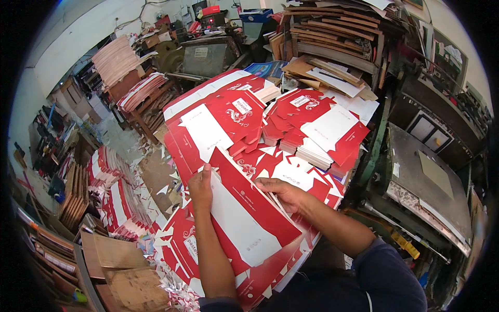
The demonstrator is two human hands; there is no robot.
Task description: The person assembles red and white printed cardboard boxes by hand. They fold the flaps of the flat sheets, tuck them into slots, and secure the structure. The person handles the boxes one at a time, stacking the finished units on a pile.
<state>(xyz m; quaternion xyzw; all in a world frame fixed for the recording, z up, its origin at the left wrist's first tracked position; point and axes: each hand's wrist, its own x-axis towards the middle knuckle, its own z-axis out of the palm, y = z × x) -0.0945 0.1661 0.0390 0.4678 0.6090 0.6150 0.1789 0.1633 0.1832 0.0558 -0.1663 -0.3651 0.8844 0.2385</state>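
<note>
Between my hands is a stack of red-and-white printed card sheets (241,221), tilted up from the pile below. My left hand (201,190) grips its left edge with the thumb on the top face. At the opposite edge, my right hand (283,193) pinches the sheets, and several layers show beside its fingers. The fingers under the stack are hidden. Cut box blanks (236,112) in the same print lie stacked just beyond my left hand. Further right, another stack of cut blanks (327,127) rests on the printed sheets.
Red-and-white paper offcuts (176,283) litter the floor and pile edge. At the left stand tall stacks of printed sheets (117,200) beside wooden boards (75,195). A heavy machine with a flat metal bed (421,177) is close on the right. Boards (332,34) are stacked at the back.
</note>
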